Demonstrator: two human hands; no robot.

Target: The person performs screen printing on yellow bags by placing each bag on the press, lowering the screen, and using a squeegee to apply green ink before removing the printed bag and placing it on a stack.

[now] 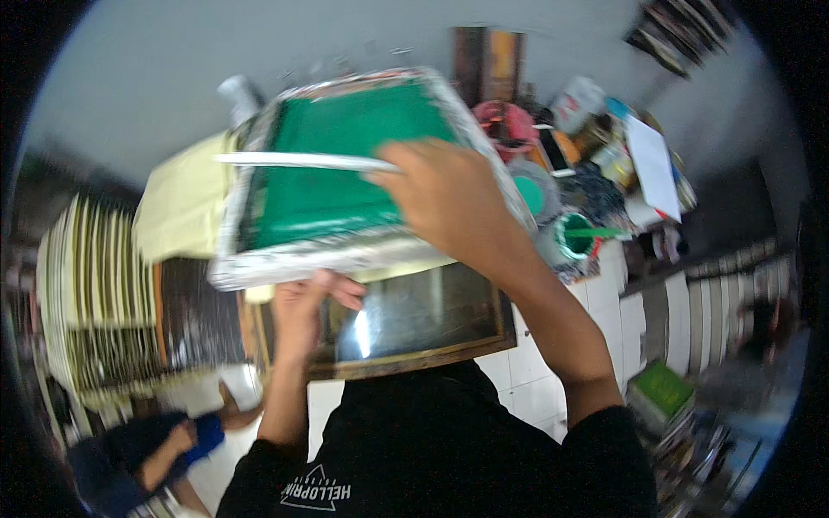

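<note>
Only legible txt: wht lettering (316,492) w/ peaked outline, upside down, on my blk shirt (449,432). Wht container (580,102): red mark blurred.

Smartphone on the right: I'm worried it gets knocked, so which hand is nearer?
Right. The right hand is left of the smartphone, over the green printing screen, holding a long white strip; the left hand is farther left, at the screen's near edge.

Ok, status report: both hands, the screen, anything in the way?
Right hand gripping squeegee, over green screen. Left hand at screen's near edge, grip unclear. Right forearm crossing screen's right edge, partly blocking view.
</note>
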